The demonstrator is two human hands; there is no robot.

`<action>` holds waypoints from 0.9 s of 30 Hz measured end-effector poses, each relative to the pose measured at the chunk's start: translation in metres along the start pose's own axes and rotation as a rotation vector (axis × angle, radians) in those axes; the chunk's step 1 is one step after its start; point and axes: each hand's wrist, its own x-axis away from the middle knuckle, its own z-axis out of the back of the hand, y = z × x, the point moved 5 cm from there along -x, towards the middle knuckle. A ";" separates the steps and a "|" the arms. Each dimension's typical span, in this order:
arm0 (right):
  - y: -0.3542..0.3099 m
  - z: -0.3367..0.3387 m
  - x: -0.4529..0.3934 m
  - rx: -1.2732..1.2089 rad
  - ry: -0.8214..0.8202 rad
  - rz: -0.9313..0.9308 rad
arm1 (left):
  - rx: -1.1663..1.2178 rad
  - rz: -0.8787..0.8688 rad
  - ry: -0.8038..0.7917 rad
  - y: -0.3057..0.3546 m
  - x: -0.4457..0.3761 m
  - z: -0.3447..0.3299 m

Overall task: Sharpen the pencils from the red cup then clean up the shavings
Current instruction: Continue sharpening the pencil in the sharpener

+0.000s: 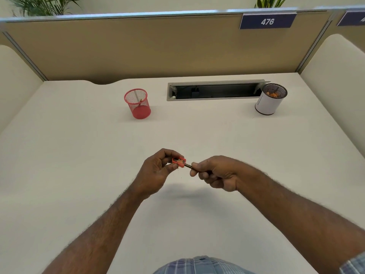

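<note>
My left hand (157, 173) pinches a small red sharpener (179, 162) above the middle of the white desk (79, 155). My right hand (216, 174) grips a dark pencil (188, 166) whose tip sits inside the sharpener; most of the pencil is hidden in my fist. The red mesh cup (137, 103) stands upright at the back, left of centre, with a pencil (140, 101) showing inside it. A few tiny specks of shavings (178, 170) lie on the desk below the sharpener.
A white cup with a black mesh rim (270, 99) stands at the back right, orange shavings visible inside. An open cable tray slot (215, 90) runs along the back of the desk. Tan partition walls enclose the desk on three sides.
</note>
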 end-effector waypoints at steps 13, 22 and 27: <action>-0.022 -0.013 0.018 1.257 0.773 1.048 | 0.070 -0.007 0.106 -0.002 -0.002 0.003; -0.019 -0.010 0.007 0.874 0.578 0.951 | 0.054 0.010 0.086 -0.007 0.003 0.003; -0.017 -0.002 0.002 0.371 0.261 0.443 | 0.006 -0.007 0.050 -0.004 0.003 0.003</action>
